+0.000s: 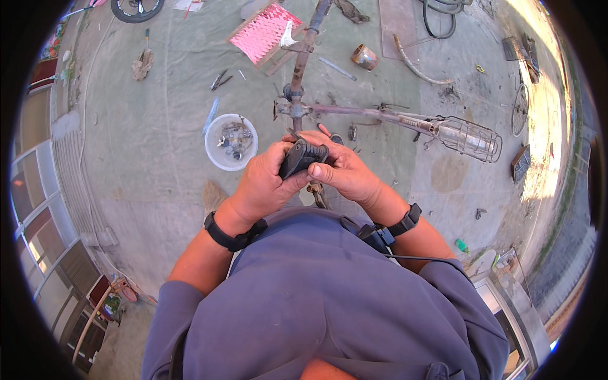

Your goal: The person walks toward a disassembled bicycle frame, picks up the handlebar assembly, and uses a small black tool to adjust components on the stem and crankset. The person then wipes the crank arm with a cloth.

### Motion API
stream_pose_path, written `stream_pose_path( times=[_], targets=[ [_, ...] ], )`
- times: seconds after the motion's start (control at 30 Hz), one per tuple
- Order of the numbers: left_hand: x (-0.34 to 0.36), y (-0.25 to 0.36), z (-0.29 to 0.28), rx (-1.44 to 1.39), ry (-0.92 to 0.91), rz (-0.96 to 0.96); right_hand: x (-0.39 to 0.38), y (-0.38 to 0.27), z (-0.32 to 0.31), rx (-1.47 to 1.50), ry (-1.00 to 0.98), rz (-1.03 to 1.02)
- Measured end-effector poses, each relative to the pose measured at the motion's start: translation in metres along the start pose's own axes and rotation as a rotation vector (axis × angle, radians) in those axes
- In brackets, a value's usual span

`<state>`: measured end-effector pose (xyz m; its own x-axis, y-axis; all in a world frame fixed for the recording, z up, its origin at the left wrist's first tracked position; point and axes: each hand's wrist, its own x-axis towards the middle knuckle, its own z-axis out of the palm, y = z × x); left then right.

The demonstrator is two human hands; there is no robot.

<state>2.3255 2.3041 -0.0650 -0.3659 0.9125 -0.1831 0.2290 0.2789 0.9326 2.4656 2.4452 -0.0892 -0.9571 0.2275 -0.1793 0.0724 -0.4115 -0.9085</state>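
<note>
Close in front of my body, my left hand and my right hand grip a black ribbed part that looks like a bicycle pedal. The left fingers wrap its left side, and the right thumb presses near its right end. Fingers partly hide the part. Just beyond the hands lies a rusty bicycle frame with a wire carrier basket at its right end. Left of my hands stands a white bowl holding small metal parts.
Pliers lie beyond the bowl. Farther off are a pink-covered board, a rusty can and a curved metal mudguard. A wheel lies at the far left; another wheel is at the right.
</note>
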Motion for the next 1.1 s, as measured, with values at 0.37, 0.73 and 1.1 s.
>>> stream_pose_path(
  times=[0.37,0.73,1.1],
  targets=[
    [0.002,0.000,-0.010,-0.409,0.041,-0.232,-0.001,0.008,-0.001,0.261,0.026,0.085],
    [0.005,-0.007,-0.020,-0.489,-0.096,-0.292,0.006,0.011,-0.008,0.731,0.312,0.154],
    [0.005,-0.007,-0.026,-0.491,-0.190,-0.257,0.000,0.010,-0.015,0.818,0.249,0.164]
  ],
)
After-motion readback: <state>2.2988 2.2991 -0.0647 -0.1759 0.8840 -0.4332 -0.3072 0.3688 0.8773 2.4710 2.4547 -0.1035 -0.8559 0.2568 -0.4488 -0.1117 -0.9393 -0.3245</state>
